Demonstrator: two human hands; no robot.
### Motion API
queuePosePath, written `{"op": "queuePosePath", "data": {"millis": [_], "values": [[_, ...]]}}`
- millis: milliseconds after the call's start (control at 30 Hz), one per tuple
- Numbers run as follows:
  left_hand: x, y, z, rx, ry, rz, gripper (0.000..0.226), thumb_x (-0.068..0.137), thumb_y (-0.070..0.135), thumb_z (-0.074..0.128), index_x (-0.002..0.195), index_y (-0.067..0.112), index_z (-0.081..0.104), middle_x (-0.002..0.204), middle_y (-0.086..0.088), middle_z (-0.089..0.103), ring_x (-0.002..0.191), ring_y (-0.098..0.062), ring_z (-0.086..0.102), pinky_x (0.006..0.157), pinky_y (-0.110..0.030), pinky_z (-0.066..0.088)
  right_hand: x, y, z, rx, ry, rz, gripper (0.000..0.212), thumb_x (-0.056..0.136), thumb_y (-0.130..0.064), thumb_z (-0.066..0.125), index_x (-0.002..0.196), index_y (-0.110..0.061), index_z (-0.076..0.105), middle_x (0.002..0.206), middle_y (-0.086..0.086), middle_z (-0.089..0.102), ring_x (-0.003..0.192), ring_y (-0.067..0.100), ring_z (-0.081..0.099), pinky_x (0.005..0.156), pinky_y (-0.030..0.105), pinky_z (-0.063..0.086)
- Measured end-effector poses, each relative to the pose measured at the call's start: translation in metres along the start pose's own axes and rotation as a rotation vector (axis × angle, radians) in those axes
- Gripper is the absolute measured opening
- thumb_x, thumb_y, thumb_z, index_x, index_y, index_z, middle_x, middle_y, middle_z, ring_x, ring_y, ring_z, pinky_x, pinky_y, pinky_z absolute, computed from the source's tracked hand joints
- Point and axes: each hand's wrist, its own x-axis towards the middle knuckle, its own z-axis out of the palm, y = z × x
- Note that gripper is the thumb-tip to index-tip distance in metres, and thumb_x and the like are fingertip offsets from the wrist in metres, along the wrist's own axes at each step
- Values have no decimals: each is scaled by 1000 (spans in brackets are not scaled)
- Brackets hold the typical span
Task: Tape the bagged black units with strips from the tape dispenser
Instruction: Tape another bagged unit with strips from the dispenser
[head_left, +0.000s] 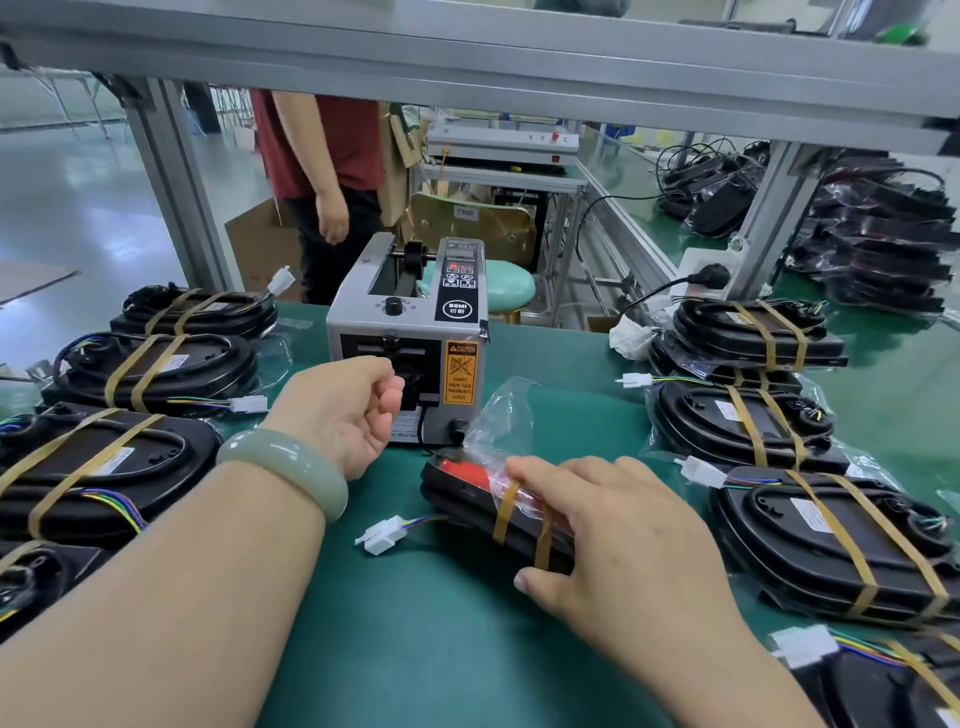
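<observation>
Two hands work at the counter (467, 649) centre. Right hand (613, 540) lies flat over the bagged black unit (467, 493), fingers spread, thumb against its near edge, apparently pinning it for taping. Left hand (348, 410), loosely curled, thumb and forefinger nearly pinched, sits at the tape dispenser (410, 338) outlet; whether it grips a strip cannot be told. Unit sits at 6 o'clock from the dispenser, long axis running 10 to 4 o'clock, loose bag end pointing toward 12. Two tape bands (519, 519) cross it. Taped units (831, 545) flank at 3 and 9 o'clock.
</observation>
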Motion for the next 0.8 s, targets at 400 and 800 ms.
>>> {"op": "queuePosePath", "data": {"millis": [400, 800], "values": [[5, 1, 3, -10, 49, 43, 22, 94, 20, 55, 73, 15, 54, 43, 8, 54, 30, 1, 49, 32, -7, 32, 0, -1, -1, 5, -50, 41, 79, 49, -57, 79, 120, -50, 47, 95, -21, 63, 80, 13, 50, 60, 24, 39], [7, -3, 3, 4, 72, 51, 17, 92, 20, 55, 77, 16, 53, 61, 4, 51, 30, 0, 49, 32, -7, 33, -2, 0, -2, 54, -68, 43, 78, 52, -54, 78, 122, -50, 44, 96, -19, 61, 80, 13, 44, 64, 26, 43]]}}
